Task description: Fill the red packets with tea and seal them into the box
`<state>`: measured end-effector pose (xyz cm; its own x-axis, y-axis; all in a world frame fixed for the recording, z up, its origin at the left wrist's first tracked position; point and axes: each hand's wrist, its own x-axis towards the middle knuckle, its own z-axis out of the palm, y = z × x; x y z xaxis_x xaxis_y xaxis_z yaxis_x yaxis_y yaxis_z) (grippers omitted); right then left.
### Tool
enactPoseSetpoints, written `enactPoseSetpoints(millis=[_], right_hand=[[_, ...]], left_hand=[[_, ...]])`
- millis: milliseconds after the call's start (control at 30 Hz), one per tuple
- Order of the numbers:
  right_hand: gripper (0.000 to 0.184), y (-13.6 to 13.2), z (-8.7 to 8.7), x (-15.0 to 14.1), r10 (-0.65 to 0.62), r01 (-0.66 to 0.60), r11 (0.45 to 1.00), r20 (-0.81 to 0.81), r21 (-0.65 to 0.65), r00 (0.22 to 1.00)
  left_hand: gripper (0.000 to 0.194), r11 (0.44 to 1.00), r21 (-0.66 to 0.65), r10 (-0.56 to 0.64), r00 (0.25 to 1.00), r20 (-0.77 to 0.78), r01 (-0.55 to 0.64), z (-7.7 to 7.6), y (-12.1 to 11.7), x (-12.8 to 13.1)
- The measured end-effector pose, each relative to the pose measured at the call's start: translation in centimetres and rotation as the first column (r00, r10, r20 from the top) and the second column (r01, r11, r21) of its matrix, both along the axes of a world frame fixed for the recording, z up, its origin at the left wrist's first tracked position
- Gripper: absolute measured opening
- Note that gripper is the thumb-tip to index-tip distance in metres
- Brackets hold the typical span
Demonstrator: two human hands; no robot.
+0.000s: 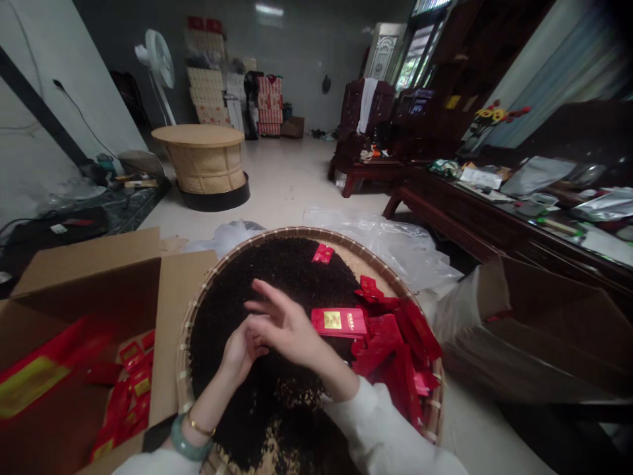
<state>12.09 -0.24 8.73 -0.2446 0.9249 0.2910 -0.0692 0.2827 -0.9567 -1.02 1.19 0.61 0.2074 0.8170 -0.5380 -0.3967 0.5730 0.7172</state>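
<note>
Over a round woven bamboo tray (186, 369) of dark loose tea leaves (222, 284), my two hands meet, one overlapping the other. My right hand (291, 330) is open, its fingers stretched to the left with nothing visible in them. Behind it, my left hand (240, 353) is closed, its fingers curled and partly covered; anything inside is hidden. Just right of my right hand lies a stack of red packets (341, 322) with gold squares. A single red packet (323, 253) rests on the tea farther back. Loose red pouches (386, 343) pile up along the tray's right side.
An open cardboard box (182, 284) holding red packets (133, 382) stands at left. Another open box (554, 316) is at right. Beyond the tray lie clear plastic sheeting (376, 237) and a round woven stand (205, 158). A dark wooden table (465, 218) with clutter runs along the right.
</note>
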Motion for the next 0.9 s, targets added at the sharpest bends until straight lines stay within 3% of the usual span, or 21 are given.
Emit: enactPoseSetpoints(millis=[33,67,133,167,200,233,267,367,433,533,633,767,900], right_hand=[[0.047,0.1,-0.5,1.7,-0.105,0.096,0.994,0.205,0.052,0.973],[0.041,0.1,-1.2,3.8,-0.21,0.188,0.978,0.43,0.093,0.878],[0.051,-0.1,-3.1,8.4,-0.333,0.41,0.905,0.783,0.11,0.525],[0.058,-0.4,-4.1,10.5,-0.316,0.506,0.855,0.889,0.115,0.331],[0.063,-0.8,-5.0,12.3,-0.256,0.565,0.818,0.948,0.107,0.191],[0.065,-1.2,-5.9,13.6,-0.192,0.58,0.81,0.973,0.085,0.125],[0.063,-1.6,-6.6,14.5,-0.176,0.573,0.815,0.979,0.084,0.107],[0.058,-2.3,-8.0,15.3,-0.244,0.563,0.817,0.959,0.124,0.142],[0.054,-2.2,-8.3,15.0,-0.308,0.556,0.814,0.937,0.17,0.163],[0.047,-1.7,-8.7,14.4,-0.379,0.571,0.79,0.91,0.222,0.171],[0.047,-1.3,-9.4,14.3,-0.49,0.632,0.732,0.842,0.256,0.226],[0.041,-1.1,-9.9,14.6,-0.666,0.719,0.671,0.573,0.181,0.478],[0.034,-1.0,-8.1,14.4,-0.627,0.669,0.74,0.293,-0.067,0.722]], left_hand=[[0.023,1.0,0.009,0.001,1.0,-0.014,-0.001,0.2,-0.1,0.1],[0.022,1.0,0.023,-0.007,1.0,-0.029,0.008,0.4,-0.2,0.1],[0.02,0.997,0.056,-0.046,0.996,-0.07,0.05,0.8,-0.4,0.3],[0.02,0.994,0.076,-0.073,0.993,-0.094,0.08,0.9,-0.4,0.4],[0.02,0.989,0.092,-0.106,0.987,-0.12,0.117,1.0,-0.5,0.5],[0.021,0.982,0.102,-0.145,0.978,-0.149,0.161,1.0,-0.5,0.6],[0.022,0.972,0.111,-0.186,0.966,-0.178,0.208,1.1,-0.5,0.7],[0.026,0.924,0.173,-0.28,0.912,-0.299,0.34,1.6,-0.1,0.9],[0.028,0.869,0.26,-0.277,0.85,-0.448,0.42,2.3,0.4,0.9],[0.025,0.73,0.444,-0.075,0.707,-0.703,0.519,3.3,1.2,1.3],[0.024,0.62,0.582,0.171,0.634,-0.754,0.526,3.3,1.7,2.0],[0.023,0.641,0.643,0.206,0.713,-0.67,0.42,2.1,1.6,2.8],[0.028,0.715,0.616,0.125,0.807,-0.577,0.33,1.5,1.2,3.0]])
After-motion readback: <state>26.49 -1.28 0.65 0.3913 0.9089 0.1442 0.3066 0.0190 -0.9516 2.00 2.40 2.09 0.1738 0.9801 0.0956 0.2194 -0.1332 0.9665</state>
